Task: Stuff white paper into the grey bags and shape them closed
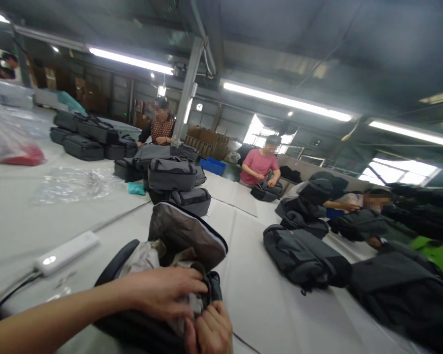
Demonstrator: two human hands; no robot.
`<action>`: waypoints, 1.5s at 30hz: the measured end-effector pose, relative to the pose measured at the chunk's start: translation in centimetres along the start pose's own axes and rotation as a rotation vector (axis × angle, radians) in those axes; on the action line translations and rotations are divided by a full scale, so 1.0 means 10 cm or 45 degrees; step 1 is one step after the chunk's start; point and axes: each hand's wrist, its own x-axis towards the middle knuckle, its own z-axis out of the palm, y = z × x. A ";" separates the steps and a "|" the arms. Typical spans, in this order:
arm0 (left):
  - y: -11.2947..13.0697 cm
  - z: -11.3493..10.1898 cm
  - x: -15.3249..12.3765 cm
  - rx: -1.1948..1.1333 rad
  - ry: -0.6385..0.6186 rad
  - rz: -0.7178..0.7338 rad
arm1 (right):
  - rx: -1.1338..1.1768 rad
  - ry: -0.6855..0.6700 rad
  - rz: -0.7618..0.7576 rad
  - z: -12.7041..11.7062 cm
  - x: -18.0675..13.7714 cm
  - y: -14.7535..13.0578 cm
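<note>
Backpack (188, 233), dark-grey fabric | right hand (212, 327): grip narrow around edge, brace firmly | left hand (166, 290): can't tell grip, press gently inside

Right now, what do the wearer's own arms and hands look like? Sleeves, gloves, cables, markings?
Left hand: bare, no glove; no ring, watch or marking shows. Left forearm: uncovered as far as the picture edge, no sleeve or cable on it. Right hand: also ungloved, no ring visible; its forearm is out of frame, so can't tell about a sleeve.
</note>
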 end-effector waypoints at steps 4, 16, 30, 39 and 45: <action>-0.08 -0.21 -0.51 0.135 -0.065 -0.310 | 0.042 -0.146 0.256 -0.13 0.28 0.01; -0.76 0.37 -0.62 0.362 -0.130 -0.568 | -0.184 -1.364 0.648 0.40 0.50 -0.16; -0.46 0.33 -0.94 0.261 0.000 -0.423 | -0.414 -1.154 0.597 0.43 0.28 -0.08; -0.51 0.79 -1.05 0.312 -0.326 -0.585 | -0.320 -1.037 0.479 0.40 0.38 -0.16; -0.51 0.82 -1.06 0.408 -0.293 -0.610 | 0.037 -0.157 0.078 -0.25 0.95 -0.08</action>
